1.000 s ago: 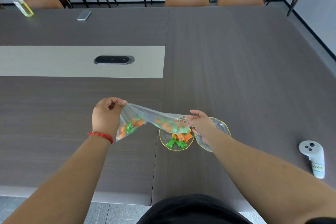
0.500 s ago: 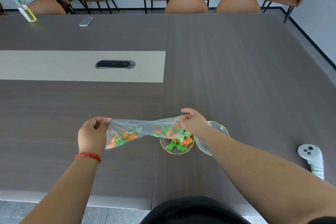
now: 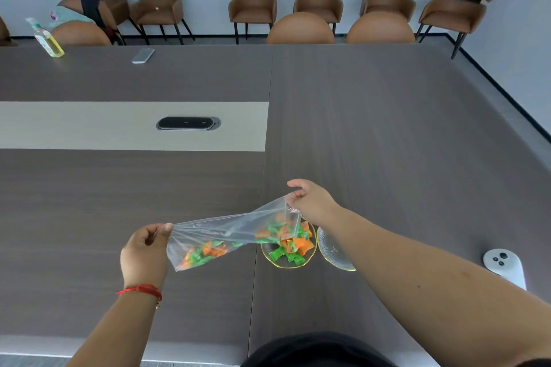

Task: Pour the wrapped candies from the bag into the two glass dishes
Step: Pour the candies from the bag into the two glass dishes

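Clear plastic bag [image 3: 226,228] of orange and green wrapped candies [image 3: 205,255] held stretched above the table [image 3: 387,134], mouth end over the yellow-rimmed left glass dish [image 3: 287,253], which already holds a heap. Left hand [image 3: 146,252] pinches the closed corner; right hand [image 3: 311,202] grips the mouth edge. Right glass dish [image 3: 334,250], just beside, looks empty, half hidden by the forearm. Risks: bag sags mid-span, so candies pool low and then rush out; the heaped dish overflows; the forearm may knock the right dish.

Two glass dishes [image 3: 287,259] [image 3: 332,250], one bag [image 3: 226,232] (clear), two hands [image 3: 144,253] [image 3: 311,202].
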The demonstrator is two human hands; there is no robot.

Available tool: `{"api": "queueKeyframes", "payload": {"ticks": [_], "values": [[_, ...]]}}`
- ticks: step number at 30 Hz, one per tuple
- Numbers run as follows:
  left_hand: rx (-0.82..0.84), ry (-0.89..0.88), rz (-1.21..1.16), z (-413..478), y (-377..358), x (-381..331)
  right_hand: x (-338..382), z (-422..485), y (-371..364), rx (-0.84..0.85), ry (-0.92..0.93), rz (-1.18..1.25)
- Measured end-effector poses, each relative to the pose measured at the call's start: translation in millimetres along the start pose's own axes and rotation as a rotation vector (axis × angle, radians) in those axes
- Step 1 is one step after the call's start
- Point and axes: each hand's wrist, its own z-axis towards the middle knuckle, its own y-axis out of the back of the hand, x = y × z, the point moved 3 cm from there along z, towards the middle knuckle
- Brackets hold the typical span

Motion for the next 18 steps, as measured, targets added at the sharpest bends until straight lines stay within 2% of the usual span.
{"api": "queueKeyframes", "payload": {"ticks": [9,18], "values": [[0.157,-0.099,0.0,2,-57,-41,-31,-12,57,-0.137,-0.058,0.071],[0.353,-0.247,0.072,-9,-134,-79,-102,-27,100,-0.259,-0.234,0.215]]}}
